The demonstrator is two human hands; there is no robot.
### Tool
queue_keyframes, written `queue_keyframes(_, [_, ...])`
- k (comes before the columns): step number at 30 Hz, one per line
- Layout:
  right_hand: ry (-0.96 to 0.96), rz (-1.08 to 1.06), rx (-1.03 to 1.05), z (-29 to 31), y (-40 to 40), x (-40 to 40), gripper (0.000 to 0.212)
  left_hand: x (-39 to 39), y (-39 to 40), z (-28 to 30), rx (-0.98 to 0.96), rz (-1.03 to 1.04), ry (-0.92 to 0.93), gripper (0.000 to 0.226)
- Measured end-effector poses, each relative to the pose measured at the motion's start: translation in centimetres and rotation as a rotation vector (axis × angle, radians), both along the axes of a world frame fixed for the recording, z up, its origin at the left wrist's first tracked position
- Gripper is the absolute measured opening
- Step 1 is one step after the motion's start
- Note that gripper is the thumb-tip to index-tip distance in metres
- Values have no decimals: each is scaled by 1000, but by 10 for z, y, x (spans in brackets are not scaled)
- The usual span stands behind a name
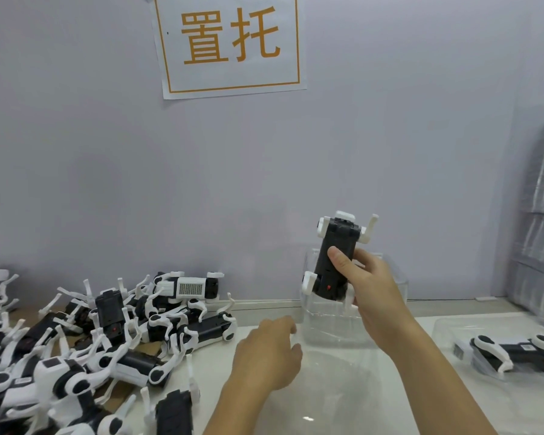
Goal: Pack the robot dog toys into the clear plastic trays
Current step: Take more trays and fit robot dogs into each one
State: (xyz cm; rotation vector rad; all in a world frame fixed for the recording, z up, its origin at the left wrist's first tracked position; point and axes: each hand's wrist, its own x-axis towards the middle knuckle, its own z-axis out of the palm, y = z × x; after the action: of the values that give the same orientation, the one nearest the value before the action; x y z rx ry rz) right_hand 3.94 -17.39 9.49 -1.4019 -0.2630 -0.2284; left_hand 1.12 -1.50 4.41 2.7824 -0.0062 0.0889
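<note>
My right hand [369, 285] grips a black and white robot dog toy [335, 246] by its body and holds it upright in the air, belly toward me, legs sticking out. Below and behind it an open clear plastic tray [327, 328] lies on the white table, its lid half standing up. My left hand [269, 353] rests on the tray's near left part with the fingers loosely bent. A pile of several robot dog toys [107, 337] covers the table on the left.
At the right a second clear tray [453, 332] holds a packed robot dog toy [515, 351]. A tall stack of clear trays [540, 215] leans at the far right. A pale wall with a paper sign [230, 42] closes the back.
</note>
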Motion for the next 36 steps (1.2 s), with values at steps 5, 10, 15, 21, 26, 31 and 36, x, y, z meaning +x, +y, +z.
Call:
queue_keyframes(5, [-6, 12, 10, 2, -2, -1, 28, -4, 17, 18, -23, 109, 102, 76])
queue_keyframes(10, [-6, 15, -25, 2, -3, -2, 28, -5, 26, 23, 26, 235, 80, 23])
queue_keyframes(15, [-9, 34, -170, 3, -8, -4, 25, 6, 28, 17, 55, 231, -90, 29])
queue_keyframes(21, [-20, 38, -363, 4, -12, -8, 17, 9, 38, -3, -76, 113, 94, 48])
queue_keyframes(26, [2, 42, -543, 5, -15, -9, 16, 2, 37, 11, 38, 155, 258, 55])
queue_keyframes(31, [7, 34, -672, 6, -19, -8, 16, -1, 29, 19, 51, 144, 439, 88])
queue_keyframes(36, [-35, -27, -722, 3, -16, -5, 18, 4, 35, 18, 15, 117, 232, 76])
